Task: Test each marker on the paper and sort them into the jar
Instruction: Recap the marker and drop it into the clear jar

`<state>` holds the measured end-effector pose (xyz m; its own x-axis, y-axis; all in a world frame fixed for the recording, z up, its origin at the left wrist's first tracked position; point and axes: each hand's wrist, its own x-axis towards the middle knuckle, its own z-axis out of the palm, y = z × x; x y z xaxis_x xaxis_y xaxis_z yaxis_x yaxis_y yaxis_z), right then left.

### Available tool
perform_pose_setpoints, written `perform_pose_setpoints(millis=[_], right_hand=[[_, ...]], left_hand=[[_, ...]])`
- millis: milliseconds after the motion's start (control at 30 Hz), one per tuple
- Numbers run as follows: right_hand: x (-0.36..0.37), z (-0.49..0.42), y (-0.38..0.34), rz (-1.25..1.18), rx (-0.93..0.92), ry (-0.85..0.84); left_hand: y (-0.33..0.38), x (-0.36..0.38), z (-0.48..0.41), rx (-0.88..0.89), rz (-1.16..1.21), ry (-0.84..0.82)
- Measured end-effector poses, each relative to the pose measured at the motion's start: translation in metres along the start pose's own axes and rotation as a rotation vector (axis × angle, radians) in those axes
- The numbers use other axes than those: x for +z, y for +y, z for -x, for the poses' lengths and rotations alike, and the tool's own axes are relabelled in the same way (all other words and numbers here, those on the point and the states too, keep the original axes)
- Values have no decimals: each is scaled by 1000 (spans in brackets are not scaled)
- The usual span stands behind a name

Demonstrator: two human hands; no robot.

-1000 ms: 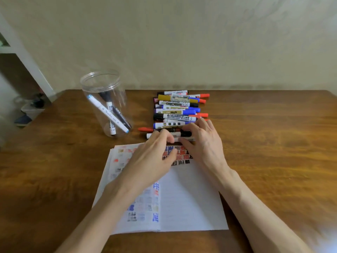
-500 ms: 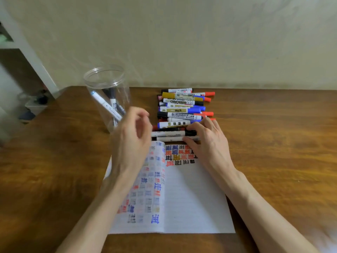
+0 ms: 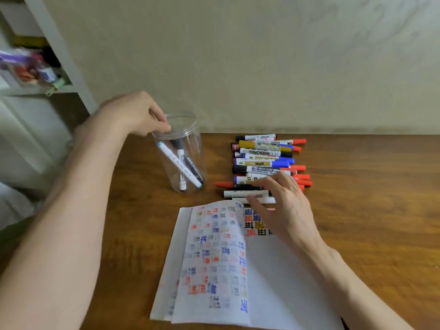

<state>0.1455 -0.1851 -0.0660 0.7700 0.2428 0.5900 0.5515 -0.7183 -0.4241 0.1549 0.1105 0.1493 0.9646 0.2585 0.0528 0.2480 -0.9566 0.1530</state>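
Wood, brown and grained, forms the surface [image 3: 357, 210], which meets a beige wall [image 3: 262, 67]; a white shelf [image 3: 59, 55] of blurred clutter stands left. On it the jar [image 3: 190, 139] stands upright, left of the heaped markers [image 3: 264, 153], with a few inside. Over its rim the left hand [image 3: 133, 113] curls its fingers; whether they pinch anything I cannot tell. The right hand [image 3: 283, 206] lays spread fingers on the nearest markers, beside the paper [image 3: 273, 282].

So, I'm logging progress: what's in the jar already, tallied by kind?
White pen with light-blue ends: 1
White-barrelled whiteboard marker, black cap: 1
Black-barrelled marker: 1
Total in the clear jar: 3
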Motion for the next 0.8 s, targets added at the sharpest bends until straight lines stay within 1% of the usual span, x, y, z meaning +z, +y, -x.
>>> perform_pose_setpoints(millis=[33,100,167,267,367,600,800], right_hand=[[0,0,-4,-30,-10,-1],[0,0,-11,-75,-21,-1],[0,1,-15,-96,-22,-2],[-1,1,-16,-104,-11,-9],[-2,1,-16,-110,5,-17],[-3,2,-16,-153,43,-33],[-4,1,-16,-160,65,-50]], left_hand=[[6,-5,-3,5,-55,-112],[16,-10,-10,-9,-75,-284],[20,-10,-10,-23,-68,-403],[11,-5,-10,80,-134,-521],[1,7,-12,139,-146,-529],[0,17,-17,215,-91,-415],[-2,14,-16,260,-56,-412]])
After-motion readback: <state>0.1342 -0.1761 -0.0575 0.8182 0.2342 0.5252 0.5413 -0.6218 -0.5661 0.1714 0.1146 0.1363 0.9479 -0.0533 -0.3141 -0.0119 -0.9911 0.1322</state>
